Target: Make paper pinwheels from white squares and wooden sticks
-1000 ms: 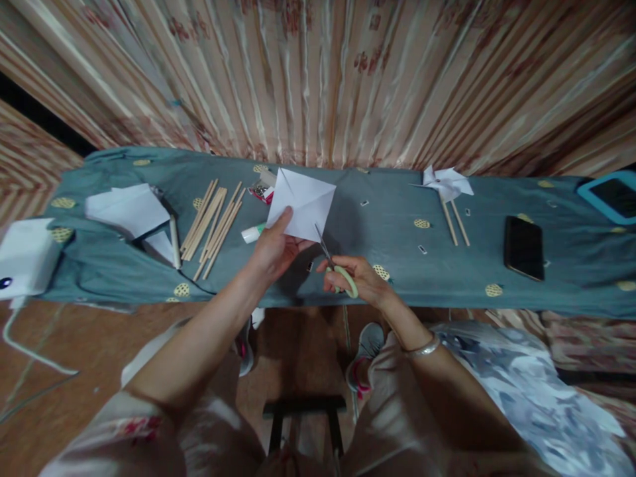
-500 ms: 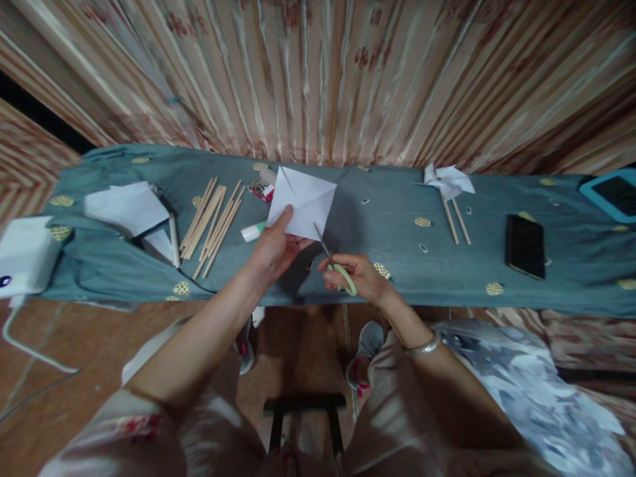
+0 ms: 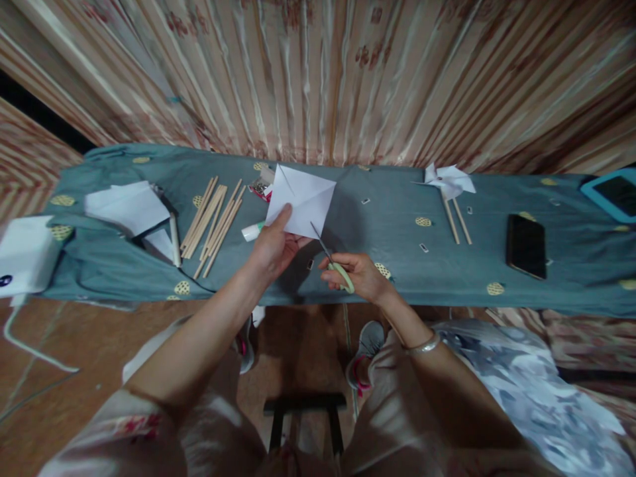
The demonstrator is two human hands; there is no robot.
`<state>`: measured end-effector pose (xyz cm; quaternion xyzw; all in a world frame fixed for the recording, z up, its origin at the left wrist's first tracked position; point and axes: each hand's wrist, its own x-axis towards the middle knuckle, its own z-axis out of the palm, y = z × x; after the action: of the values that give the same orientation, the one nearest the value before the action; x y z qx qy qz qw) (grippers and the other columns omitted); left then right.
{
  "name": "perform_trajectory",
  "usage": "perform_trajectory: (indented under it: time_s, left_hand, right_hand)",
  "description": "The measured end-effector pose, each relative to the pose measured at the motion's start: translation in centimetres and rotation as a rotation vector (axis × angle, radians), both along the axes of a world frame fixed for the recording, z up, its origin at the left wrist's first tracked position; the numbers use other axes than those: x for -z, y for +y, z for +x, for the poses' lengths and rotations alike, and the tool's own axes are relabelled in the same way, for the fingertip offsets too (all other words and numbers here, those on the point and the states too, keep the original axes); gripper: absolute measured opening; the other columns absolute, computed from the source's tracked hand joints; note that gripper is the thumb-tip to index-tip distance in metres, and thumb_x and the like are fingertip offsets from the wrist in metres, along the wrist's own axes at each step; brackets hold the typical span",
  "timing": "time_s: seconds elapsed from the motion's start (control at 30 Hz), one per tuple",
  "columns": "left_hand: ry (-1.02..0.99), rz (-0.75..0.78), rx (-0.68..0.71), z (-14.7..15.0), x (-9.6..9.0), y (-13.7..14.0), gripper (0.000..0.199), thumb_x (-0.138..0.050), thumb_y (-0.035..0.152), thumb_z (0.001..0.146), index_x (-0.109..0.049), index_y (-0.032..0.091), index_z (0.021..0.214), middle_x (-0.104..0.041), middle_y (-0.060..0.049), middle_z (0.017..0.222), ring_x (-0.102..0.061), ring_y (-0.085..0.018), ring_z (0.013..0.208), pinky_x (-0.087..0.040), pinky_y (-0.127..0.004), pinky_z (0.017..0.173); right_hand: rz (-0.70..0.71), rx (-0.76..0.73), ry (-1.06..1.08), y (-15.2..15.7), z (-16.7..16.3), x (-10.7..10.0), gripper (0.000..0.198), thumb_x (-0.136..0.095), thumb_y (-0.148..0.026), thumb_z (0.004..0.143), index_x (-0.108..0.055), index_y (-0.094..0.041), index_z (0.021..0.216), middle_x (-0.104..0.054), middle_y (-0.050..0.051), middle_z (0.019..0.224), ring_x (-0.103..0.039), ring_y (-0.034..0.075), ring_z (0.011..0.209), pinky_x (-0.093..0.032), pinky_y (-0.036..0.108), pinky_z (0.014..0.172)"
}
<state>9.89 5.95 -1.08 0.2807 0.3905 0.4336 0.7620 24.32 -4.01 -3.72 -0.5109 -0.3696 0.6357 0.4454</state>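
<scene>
A square sheet of white paper (image 3: 309, 193) with fold lines and a slit at its upper left corner is pinched in my left hand (image 3: 276, 246), thumb on top and fingers beneath. My right hand (image 3: 356, 273) grips a pair of scissors (image 3: 340, 275) with light green handles. Its blades reach into the paper's lower right corner. Behind the sheet, partly covered, are a small red box of pins (image 3: 260, 188) and a white and green glue stick (image 3: 252, 232).
Wooden sticks (image 3: 211, 222) and white paper sheets (image 3: 126, 207) lie to the left on the teal cloth (image 3: 387, 218). Towards the right are a paper pinwheel (image 3: 447, 180) with two sticks, a black phone (image 3: 527, 245) and a blue-framed device (image 3: 616, 193). A white box (image 3: 24, 255) stands far left.
The scissors have shifted slightly up and left, their blades reaching a little further into the paper. The sheet has moved a touch to the left in my left hand.
</scene>
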Motion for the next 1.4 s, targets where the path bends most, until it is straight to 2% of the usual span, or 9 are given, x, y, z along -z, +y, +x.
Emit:
perform_trajectory:
  time_s: [0.13, 0.27, 0.53, 0.8, 0.93, 1.17, 1.27, 1.4]
  left_hand:
    - [-0.027, -0.016, -0.012, 0.0, 0.2, -0.1, 0.013, -0.068, 0.030, 0.085, -0.066, 0.021, 0.092, -0.076, -0.003, 0.088, -0.071, -0.020, 0.089, -0.057, -0.031, 0.074]
    - [0.000, -0.004, 0.021, 0.2, 0.2, -0.4, 0.017, -0.072, 0.035, 0.082, -0.065, 0.020, 0.086, -0.074, -0.003, 0.077, -0.071, -0.021, 0.086, -0.056, -0.029, 0.068]
    - [0.065, -0.028, 0.049, 0.4, 0.3, -0.8, 0.018, -0.063, 0.033, 0.088, -0.064, 0.019, 0.078, -0.072, -0.003, 0.071, -0.069, -0.017, 0.075, -0.051, -0.025, 0.063]
    - [0.059, 0.001, 0.037, 0.4, 0.2, -0.8, 0.020, -0.070, 0.037, 0.083, -0.063, 0.019, 0.080, -0.073, -0.004, 0.075, -0.069, -0.019, 0.079, -0.052, -0.027, 0.066]
    - [0.060, -0.023, 0.019, 0.5, 0.1, -0.9, 0.014, -0.068, 0.033, 0.085, -0.064, 0.020, 0.082, -0.074, -0.003, 0.078, -0.069, -0.018, 0.080, -0.051, -0.026, 0.066]
    - [0.006, -0.060, 0.017, 0.6, 0.1, -1.0, 0.015, -0.056, 0.024, 0.092, -0.064, 0.017, 0.082, -0.073, -0.002, 0.072, -0.066, -0.013, 0.064, -0.050, -0.022, 0.059]
    - [0.007, -0.052, 0.063, 0.5, 0.3, -1.2, 0.014, -0.061, 0.029, 0.090, -0.063, 0.018, 0.081, -0.071, -0.002, 0.066, -0.063, -0.014, 0.057, -0.048, -0.023, 0.054]
    - [0.030, -0.064, 0.130, 0.4, 0.4, -1.4, 0.023, -0.067, 0.040, 0.086, -0.062, 0.018, 0.082, -0.065, -0.002, 0.055, -0.059, -0.016, 0.048, -0.048, -0.027, 0.052]
  right_hand:
    - [0.015, -0.016, -0.022, 0.0, 0.0, 0.0, 0.031, -0.088, -0.035, 0.054, -0.068, -0.019, 0.071, -0.061, -0.007, 0.051, -0.055, 0.006, 0.046, -0.042, 0.016, 0.046]
    - [0.027, -0.011, -0.050, 0.0, 0.1, 0.1, 0.031, -0.087, -0.036, 0.055, -0.069, -0.019, 0.073, -0.061, -0.007, 0.052, -0.058, 0.007, 0.049, -0.044, 0.016, 0.047]
    - [0.010, 0.028, -0.038, 0.0, 0.0, 0.0, 0.033, -0.088, -0.036, 0.052, -0.069, -0.019, 0.073, -0.063, -0.007, 0.052, -0.057, 0.006, 0.046, -0.045, 0.016, 0.045]
    - [0.017, 0.049, -0.052, 0.0, 0.0, 0.2, 0.032, -0.088, -0.036, 0.051, -0.069, -0.018, 0.071, -0.064, -0.007, 0.054, -0.056, 0.006, 0.046, -0.045, 0.016, 0.046]
    - [0.017, 0.039, -0.054, 0.0, 0.0, 0.2, 0.033, -0.087, -0.037, 0.053, -0.069, -0.018, 0.073, -0.063, -0.007, 0.053, -0.057, 0.006, 0.047, -0.045, 0.016, 0.047]
    - [0.006, 0.025, -0.066, 0.0, 0.0, 0.1, 0.038, -0.088, -0.039, 0.051, -0.068, -0.018, 0.075, -0.063, -0.006, 0.055, -0.057, 0.007, 0.049, -0.046, 0.017, 0.048]
    - [-0.009, 0.011, -0.078, 0.1, 0.1, 0.2, 0.042, -0.089, -0.040, 0.048, -0.068, -0.018, 0.075, -0.062, -0.006, 0.056, -0.057, 0.007, 0.050, -0.046, 0.018, 0.050]
    - [0.008, 0.012, -0.098, 0.2, 0.2, 0.3, 0.040, -0.087, -0.043, 0.051, -0.067, -0.018, 0.076, -0.061, -0.006, 0.056, -0.057, 0.008, 0.051, -0.046, 0.021, 0.051]
